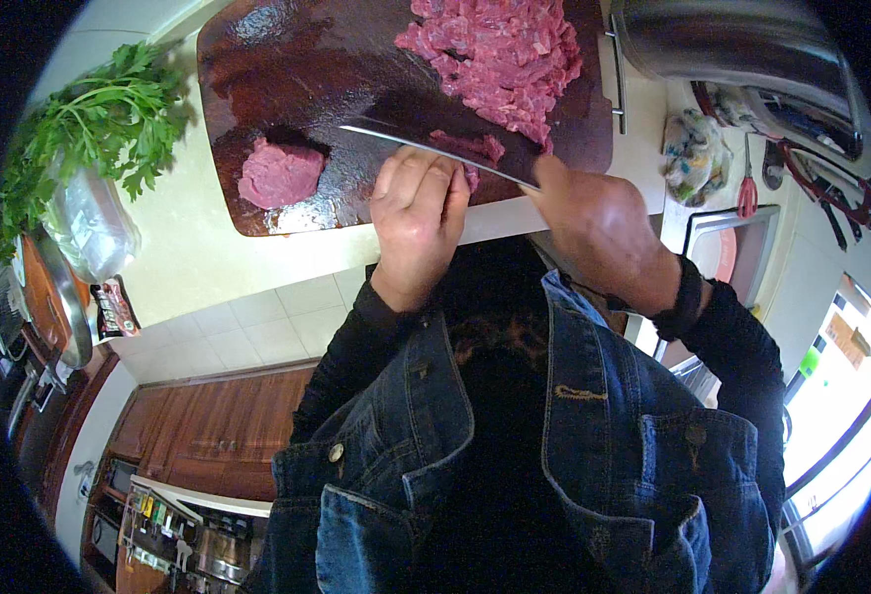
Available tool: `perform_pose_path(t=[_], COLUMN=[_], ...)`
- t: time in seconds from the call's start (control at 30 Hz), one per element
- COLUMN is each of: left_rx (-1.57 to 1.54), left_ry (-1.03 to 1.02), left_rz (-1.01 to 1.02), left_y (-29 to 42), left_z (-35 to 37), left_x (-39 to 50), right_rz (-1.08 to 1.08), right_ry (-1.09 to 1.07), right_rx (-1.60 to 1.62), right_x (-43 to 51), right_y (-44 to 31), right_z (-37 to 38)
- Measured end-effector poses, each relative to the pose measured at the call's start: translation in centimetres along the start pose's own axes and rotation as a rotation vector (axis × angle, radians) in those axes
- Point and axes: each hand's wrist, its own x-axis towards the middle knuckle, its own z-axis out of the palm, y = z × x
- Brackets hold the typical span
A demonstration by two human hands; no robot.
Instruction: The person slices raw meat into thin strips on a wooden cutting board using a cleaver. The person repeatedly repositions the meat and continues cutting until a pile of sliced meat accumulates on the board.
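Note:
My right hand [599, 230], slightly blurred, grips a kitchen knife [406, 141] whose thin blade points left across the wooden cutting board [287, 82]. My left hand [417, 211] lies with curled fingers on a piece of raw red meat [472, 178], its knuckles close against the blade. Most of that piece is hidden under the fingers. Just beyond the blade lie a few cut strips of meat [472, 145]. A large heap of sliced meat [502, 59] covers the board's far right. One whole chunk of meat [281, 174] rests at the near left corner, apart from my hands.
Leafy green celery [109, 111] and a clear plastic bag [94, 223] lie left of the board on the pale countertop [176, 230]. At the right are a metal appliance [725, 37], a crumpled cloth [695, 156], red-handled scissors [748, 194] and a sink [725, 237].

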Motion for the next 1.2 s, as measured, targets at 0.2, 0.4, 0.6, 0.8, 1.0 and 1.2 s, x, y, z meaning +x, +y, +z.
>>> perform_pose_path(t=[0.2, 0.4, 0.6, 0.8, 1.0, 1.2], left_rx=[-0.006, 0.017, 0.018, 0.039, 0.049, 0.041], left_ry=[0.026, 0.023, 0.064, 0.088, 0.076, 0.054], left_rz=[0.018, -0.009, -0.006, -0.018, 0.031, 0.026], left_y=[-0.1, 0.0, 0.2, 0.5, 0.5, 0.5], left_z=[0.4, 0.2, 0.3, 0.1, 0.3, 0.3], left_x=[0.1, 0.0, -0.1, -0.5, -0.4, -0.5], right_rz=[0.045, 0.046, 0.25, 0.148, -0.062, -0.008], right_ry=[0.094, 0.181, 0.098, 0.357, 0.122, 0.057], right_rx=[-0.048, -0.009, 0.638, 0.428, 0.047, 0.007], right_x=[-1.0, -0.4, 2.3, 1.2, -2.0, -0.7], right_y=[2.4, 3.5, 6.4, 4.5, 1.4, -1.1], right_z=[-0.5, -0.3, -1.0, -1.9, -0.8, -0.4])
